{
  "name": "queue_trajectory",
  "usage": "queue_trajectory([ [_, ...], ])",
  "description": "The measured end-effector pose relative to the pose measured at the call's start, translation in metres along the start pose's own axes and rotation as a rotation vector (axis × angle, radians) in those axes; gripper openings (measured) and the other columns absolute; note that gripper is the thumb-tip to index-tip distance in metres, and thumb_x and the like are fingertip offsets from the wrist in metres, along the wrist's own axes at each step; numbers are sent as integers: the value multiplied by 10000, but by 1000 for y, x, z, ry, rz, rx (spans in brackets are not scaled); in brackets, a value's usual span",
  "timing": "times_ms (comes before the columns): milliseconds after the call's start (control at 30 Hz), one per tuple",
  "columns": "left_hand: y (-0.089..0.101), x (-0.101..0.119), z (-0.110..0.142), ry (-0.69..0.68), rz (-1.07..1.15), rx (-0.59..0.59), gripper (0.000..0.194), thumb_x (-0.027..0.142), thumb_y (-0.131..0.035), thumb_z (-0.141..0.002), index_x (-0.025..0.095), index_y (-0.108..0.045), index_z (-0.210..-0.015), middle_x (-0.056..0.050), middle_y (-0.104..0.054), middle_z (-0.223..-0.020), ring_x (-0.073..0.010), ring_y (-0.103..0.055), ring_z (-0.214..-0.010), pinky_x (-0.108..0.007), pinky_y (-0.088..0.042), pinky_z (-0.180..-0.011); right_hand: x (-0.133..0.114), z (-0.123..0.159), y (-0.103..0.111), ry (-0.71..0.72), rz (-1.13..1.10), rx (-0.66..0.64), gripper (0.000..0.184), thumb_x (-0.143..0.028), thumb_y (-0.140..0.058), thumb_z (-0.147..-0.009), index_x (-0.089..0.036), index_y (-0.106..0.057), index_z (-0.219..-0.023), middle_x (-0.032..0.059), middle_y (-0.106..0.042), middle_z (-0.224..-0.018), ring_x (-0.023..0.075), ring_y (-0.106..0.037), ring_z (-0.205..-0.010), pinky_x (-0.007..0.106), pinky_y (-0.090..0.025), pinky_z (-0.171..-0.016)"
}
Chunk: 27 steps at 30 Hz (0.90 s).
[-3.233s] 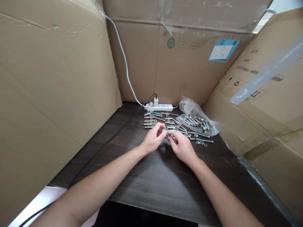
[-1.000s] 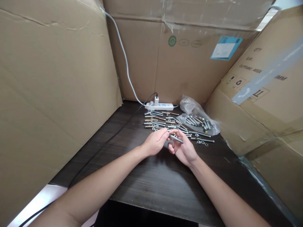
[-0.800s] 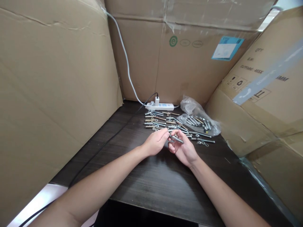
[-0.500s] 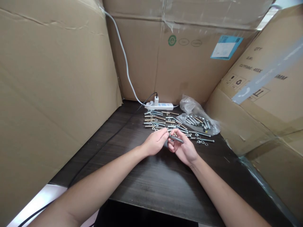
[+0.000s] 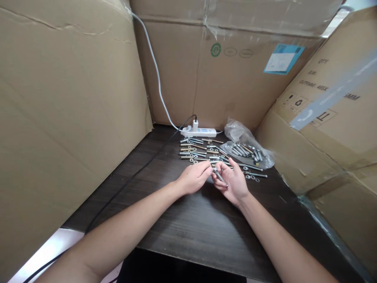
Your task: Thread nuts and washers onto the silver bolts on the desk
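Note:
Over the dark wooden table my right hand holds a silver bolt, palm turned up, the bolt lying slantwise across the fingers. My left hand pinches at the bolt's upper end with thumb and fingertips; a small part there is too small to make out. Just beyond both hands lie rows of loose bolts, nuts and washers.
A clear plastic bag holding more bolts lies at the right, with washers beside it. A white power strip with a plug and cables sits at the back. Tall cardboard boxes wall in the table on three sides.
My right hand has turned the bolt from lying nearly level to slanting down toward the palm. Both hands stayed in the same spot above the table.

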State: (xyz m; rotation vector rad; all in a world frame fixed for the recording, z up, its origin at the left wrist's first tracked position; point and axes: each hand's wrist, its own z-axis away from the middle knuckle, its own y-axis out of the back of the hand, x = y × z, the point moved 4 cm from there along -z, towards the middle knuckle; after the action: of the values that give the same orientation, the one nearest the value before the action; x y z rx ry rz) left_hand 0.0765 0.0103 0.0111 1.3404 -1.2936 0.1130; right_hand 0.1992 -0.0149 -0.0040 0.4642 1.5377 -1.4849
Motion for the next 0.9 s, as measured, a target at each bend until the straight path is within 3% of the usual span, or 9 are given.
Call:
queue_trajectory([
  [167, 0, 2, 1, 28, 79, -23, 171, 325, -372, -920, 192, -478, -939, 12, -596, -829, -132, -529, -749, -245, -384, -707, -2, 0, -3, -40, 16, -35, 365, -543, -459, -820, -184, -442, -758, -4, -519, -664, 22, -214, -370, 147, -88, -376],
  [367, -2, -1, -2, -7, 153, 25, 242, 352, -319, -946, 173, -462, -868, 11, -565, -789, -122, -512, -734, -239, -386, -710, -5, 2, -2, -17, 20, -73, 359, -532, -430, -832, -183, -511, -858, 21, -571, -711, 24, -231, -349, 147, -105, -338],
  [567, -7, 1, 0, -36, 196, 12, 224, 344, -333, -946, 170, -465, -900, -5, -592, -880, -128, -522, -787, -242, -384, -728, -1, 1, 0, 29, -59, -107, 375, -503, -354, -880, -177, -522, -799, -9, -491, -555, 47, -279, -365, 152, -209, -380],
  [767, -3, 3, 0, -33, 161, 24, 225, 348, -324, -947, 173, -458, -901, 0, -594, -832, -130, -535, -770, -246, -389, -725, -3, 3, 0, 10, -64, -188, 347, -471, -364, -874, -169, -531, -837, 43, -553, -700, 106, -461, -499, 211, -343, -478],
  [900, -2, 5, 1, -36, 139, 3, 206, 337, -336, -942, 178, -463, -906, 1, -595, -833, -129, -538, -756, -248, -394, -707, -3, 3, 2, 2, -87, -212, 443, -533, -305, -865, -159, -531, -798, 55, -539, -695, 119, -453, -514, 229, -349, -500],
])
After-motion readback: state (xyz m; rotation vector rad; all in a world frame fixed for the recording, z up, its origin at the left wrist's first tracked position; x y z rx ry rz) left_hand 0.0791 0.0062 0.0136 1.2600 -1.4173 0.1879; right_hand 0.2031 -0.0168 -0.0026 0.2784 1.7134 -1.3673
